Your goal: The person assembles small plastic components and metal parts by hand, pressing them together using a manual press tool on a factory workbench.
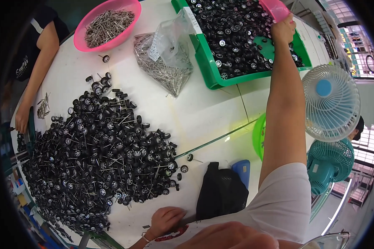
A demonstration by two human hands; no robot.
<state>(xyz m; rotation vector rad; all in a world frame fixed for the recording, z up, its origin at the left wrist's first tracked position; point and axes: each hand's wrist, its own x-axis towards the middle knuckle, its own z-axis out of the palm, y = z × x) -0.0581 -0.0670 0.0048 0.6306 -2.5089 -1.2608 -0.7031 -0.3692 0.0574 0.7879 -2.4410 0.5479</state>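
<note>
At the far right my right hand [283,31] is closed on the rim of a pink plastic scoop or bowl [275,9], partly cut off by the upper edge. It is over a green tray [214,79] filled with small black toy wheels [232,50] with silver hubs. A patch of the tray's bottom shows near my forearm. My left hand [167,220] rests on the white table [220,143] close to my body, its fingers lying loosely with nothing seen in them. Left of it spreads a large heap of black wheels on metal axles [99,153].
A pink bowl of metal pins [108,29] and a clear bag of pins [166,66] stand at the back. Nearer lie a black cloth bag [221,193] and a blue object [242,171]. Two fans [330,103] stand right. Another person's hand [23,118] is beside the heap.
</note>
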